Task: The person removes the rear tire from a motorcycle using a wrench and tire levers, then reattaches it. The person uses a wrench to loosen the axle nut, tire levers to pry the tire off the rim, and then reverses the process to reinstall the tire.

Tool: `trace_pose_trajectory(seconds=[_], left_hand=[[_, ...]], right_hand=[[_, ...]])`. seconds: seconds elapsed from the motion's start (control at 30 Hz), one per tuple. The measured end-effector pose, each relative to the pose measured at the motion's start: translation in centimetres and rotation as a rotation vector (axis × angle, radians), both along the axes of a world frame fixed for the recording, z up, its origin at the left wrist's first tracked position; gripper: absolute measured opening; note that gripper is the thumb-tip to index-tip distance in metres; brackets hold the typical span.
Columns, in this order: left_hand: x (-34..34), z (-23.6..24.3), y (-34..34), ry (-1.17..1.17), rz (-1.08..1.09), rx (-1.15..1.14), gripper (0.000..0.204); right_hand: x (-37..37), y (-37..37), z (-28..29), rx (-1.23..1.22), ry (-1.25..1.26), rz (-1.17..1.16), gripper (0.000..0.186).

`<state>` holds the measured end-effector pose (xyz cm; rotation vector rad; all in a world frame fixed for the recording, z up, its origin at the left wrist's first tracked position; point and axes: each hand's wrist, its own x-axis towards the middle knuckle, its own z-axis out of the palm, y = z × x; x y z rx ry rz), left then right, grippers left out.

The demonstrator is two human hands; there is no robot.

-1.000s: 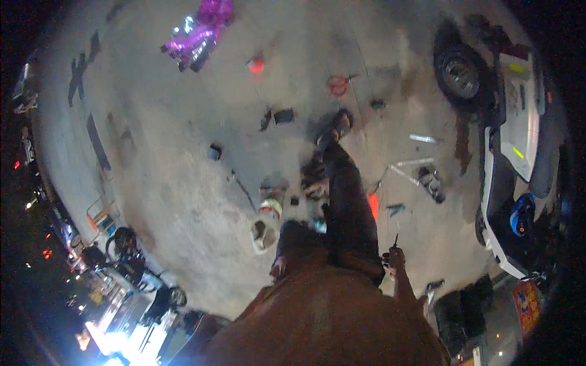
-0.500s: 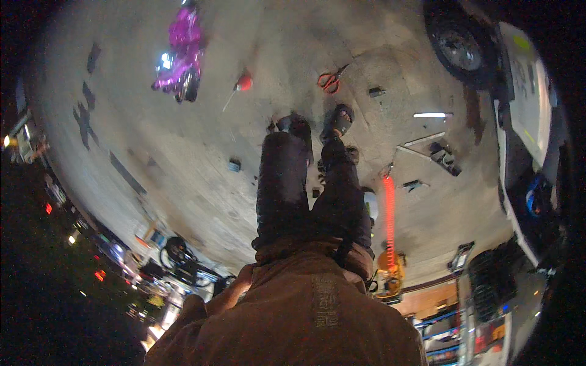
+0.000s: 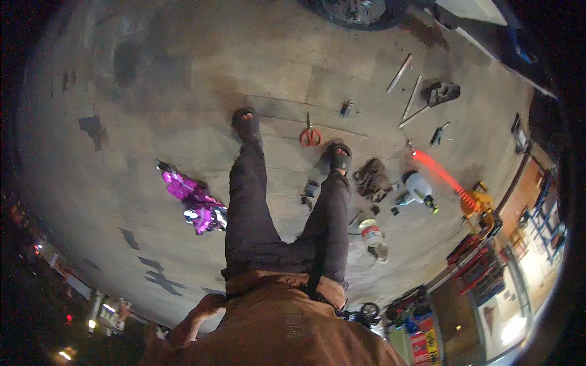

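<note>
My left hand (image 3: 211, 304) hangs at my left hip, close against the dark trousers (image 3: 256, 207); its fingers are too unclear to read, and I see nothing held in it. My right hand is out of the picture. Between my sandalled feet, red-handled scissors (image 3: 310, 135) lie on the concrete floor (image 3: 183, 91). On the floor left of my legs is a shiny purple object (image 3: 192, 198), perhaps a toy vehicle. A dark crumpled heap (image 3: 373, 180) lies beside my right foot, with a pale bottle with a dark nozzle (image 3: 418, 186) to its right.
A coiled red air hose (image 3: 442, 174) runs to a yellow machine (image 3: 479, 201). Metal bars (image 3: 400, 73), a dark tool-like piece (image 3: 441, 93) and a jar with a red label (image 3: 371, 235) lie on the right. A vehicle wheel (image 3: 357, 9) stands at the far edge, shelves (image 3: 543, 219) at the right.
My view has swung clockwise: the wheel, bars and hose sit elsewhere in the picture. My feet are wider apart, with the scissors now between them. The purple object is now beside my left leg.
</note>
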<state>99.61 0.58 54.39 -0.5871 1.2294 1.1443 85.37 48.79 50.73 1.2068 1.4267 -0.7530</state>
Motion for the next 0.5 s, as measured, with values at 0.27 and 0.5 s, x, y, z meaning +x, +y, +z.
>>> trace_pose_trajectory(seconds=[0.27, 0.5], left_hand=[[-7.8, 1.4, -15.2, -0.180, -0.262, -0.118, 0.026], [-18.6, -1.9, -21.3, -0.215, -0.301, -0.336, 0.025]], right_hand=[[6.2, -11.9, 1.0, -0.313, 0.349, 0.627, 0.029], [3.3, -15.2, -10.2, 0.087, -0.147, -0.856, 0.026]])
